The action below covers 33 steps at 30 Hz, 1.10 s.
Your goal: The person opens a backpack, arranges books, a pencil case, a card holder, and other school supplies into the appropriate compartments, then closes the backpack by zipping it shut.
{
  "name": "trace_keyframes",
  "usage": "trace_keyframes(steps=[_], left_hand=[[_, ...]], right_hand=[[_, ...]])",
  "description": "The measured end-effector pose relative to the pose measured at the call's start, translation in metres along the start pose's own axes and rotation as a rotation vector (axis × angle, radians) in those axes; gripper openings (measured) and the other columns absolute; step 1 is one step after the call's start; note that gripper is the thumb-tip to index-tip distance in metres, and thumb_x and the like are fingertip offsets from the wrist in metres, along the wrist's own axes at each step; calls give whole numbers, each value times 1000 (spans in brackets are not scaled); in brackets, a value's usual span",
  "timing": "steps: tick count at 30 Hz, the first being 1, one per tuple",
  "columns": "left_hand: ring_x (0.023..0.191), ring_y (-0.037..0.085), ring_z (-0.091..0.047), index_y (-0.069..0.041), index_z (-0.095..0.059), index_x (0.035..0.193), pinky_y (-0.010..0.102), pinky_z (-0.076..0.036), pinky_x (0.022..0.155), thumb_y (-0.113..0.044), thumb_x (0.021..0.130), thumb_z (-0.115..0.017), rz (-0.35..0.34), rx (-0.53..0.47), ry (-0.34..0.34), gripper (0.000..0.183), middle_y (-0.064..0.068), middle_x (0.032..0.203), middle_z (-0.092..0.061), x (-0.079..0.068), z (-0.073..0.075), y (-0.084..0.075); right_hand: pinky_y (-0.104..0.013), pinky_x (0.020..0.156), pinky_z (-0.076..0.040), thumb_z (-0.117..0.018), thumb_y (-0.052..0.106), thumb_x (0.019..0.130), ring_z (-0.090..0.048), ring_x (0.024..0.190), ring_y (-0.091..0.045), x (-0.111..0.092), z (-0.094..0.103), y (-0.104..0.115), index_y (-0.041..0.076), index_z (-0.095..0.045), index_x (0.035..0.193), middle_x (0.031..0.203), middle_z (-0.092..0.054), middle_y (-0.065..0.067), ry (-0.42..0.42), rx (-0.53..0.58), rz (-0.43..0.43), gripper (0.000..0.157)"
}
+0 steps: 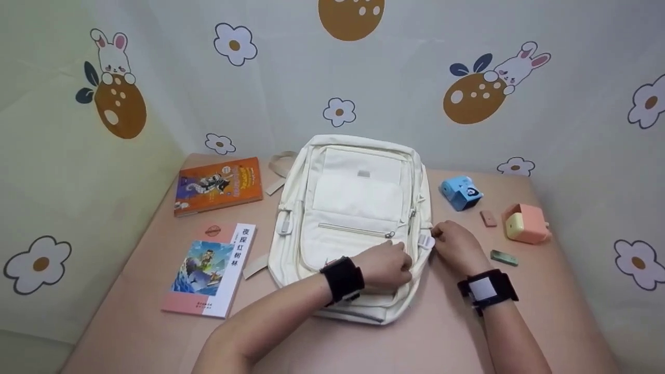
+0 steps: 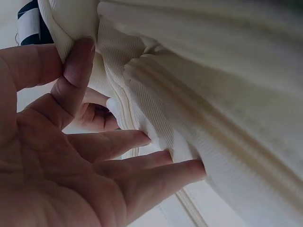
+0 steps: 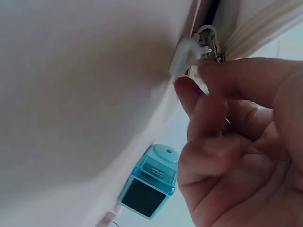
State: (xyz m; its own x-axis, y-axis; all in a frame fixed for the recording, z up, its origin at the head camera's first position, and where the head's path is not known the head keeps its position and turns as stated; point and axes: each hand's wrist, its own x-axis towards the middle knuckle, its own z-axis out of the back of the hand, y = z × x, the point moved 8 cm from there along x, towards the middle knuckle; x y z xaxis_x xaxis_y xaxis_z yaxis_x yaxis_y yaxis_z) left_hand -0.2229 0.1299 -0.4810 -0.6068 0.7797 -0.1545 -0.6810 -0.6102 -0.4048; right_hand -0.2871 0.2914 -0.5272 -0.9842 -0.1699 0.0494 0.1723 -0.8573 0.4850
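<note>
A cream backpack [image 1: 358,192] lies flat on the table with its front facing up. My left hand [image 1: 384,266] is over its lower right part. In the left wrist view, thumb and index finger pinch a fold of the backpack's fabric [image 2: 113,52], while the other fingers [image 2: 161,182] stretch against the cloth beside a zipper. At the bag's right side, my right hand [image 1: 457,246] pinches a zipper pull, mostly hidden by the fingertips [image 3: 189,92]. A white plastic buckle [image 3: 184,56] hangs right by those fingers.
Left of the backpack lie an orange book [image 1: 218,184] and a pink-and-white book [image 1: 208,270]. To the right stand a blue pencil sharpener [image 1: 461,192] and a pink-and-yellow one [image 1: 526,224], with a pink eraser [image 1: 488,218] and a small green block [image 1: 504,257]. Patterned curtains enclose the table.
</note>
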Motion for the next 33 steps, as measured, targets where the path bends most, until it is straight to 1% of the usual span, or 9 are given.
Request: trace_keyframes(steps=[2,4,8,11,13,18,21,27,33], left_hand=[[78,13,-49,-15,-56,73,31,-40,105,-22,97,-59,1,-28,8,25,-4,76,-47,0,1,2],[74,13,-49,-15,-55,73,27,-46,90,-23,98,-59,9,-66,18,26,-3,77,-47,1,2,4],[70,13,-50,-15,-55,75,26,-41,65,-24,99,-60,30,-147,57,26,-2,80,-49,2,4,10],[72,13,-51,-15,-56,76,25,-41,64,-25,100,-59,36,-185,85,25,-3,84,-51,2,5,13],[73,12,-52,-15,-56,77,24,-41,65,-25,99,-59,25,-194,89,25,-3,85,-52,2,5,14],[74,12,-53,-16,-57,76,23,-41,65,-25,99,-60,-13,-237,81,25,-4,85,-55,2,9,17],[74,10,-53,-15,-59,77,22,-41,65,-26,99,-60,-26,-283,79,24,-6,87,-58,1,12,19],[70,8,-50,-17,-56,79,22,-39,64,-27,100,-60,-45,-323,98,24,-7,78,-54,0,16,23],[65,6,-47,-18,-52,76,22,-37,63,-26,100,-60,-71,-354,97,27,-7,69,-46,-2,20,24]], right_hand=[[-53,88,-50,-66,9,90,-64,98,-34,0,0,-1,-3,-72,110,106,-67,-16,22,19,-15,24],[-52,89,-49,-67,11,90,-63,100,-33,0,0,-3,-3,-72,114,109,-67,-15,33,38,-25,28],[-51,88,-49,-67,11,94,-63,98,-32,0,5,-6,1,-74,110,106,-66,-13,-16,86,-56,21],[-51,88,-49,-64,12,97,-63,98,-33,1,7,-7,3,-73,105,104,-68,-13,-43,121,-79,15],[-51,88,-49,-63,13,98,-64,99,-33,0,5,-8,3,-71,104,105,-69,-14,-27,142,-96,15],[-53,92,-48,-64,16,96,-63,104,-35,-1,-3,-9,-2,-69,117,112,-69,-18,54,199,-144,27],[-54,92,-48,-66,16,95,-63,104,-36,1,-4,-8,-3,-71,119,113,-69,-19,50,173,-136,31],[-53,87,-49,-63,13,96,-63,96,-35,2,1,-6,-2,-73,108,105,-69,-17,-22,111,-146,21],[-41,73,-50,-61,13,97,-62,82,-27,0,5,-7,4,-67,101,95,-68,-11,-13,177,-185,11]])
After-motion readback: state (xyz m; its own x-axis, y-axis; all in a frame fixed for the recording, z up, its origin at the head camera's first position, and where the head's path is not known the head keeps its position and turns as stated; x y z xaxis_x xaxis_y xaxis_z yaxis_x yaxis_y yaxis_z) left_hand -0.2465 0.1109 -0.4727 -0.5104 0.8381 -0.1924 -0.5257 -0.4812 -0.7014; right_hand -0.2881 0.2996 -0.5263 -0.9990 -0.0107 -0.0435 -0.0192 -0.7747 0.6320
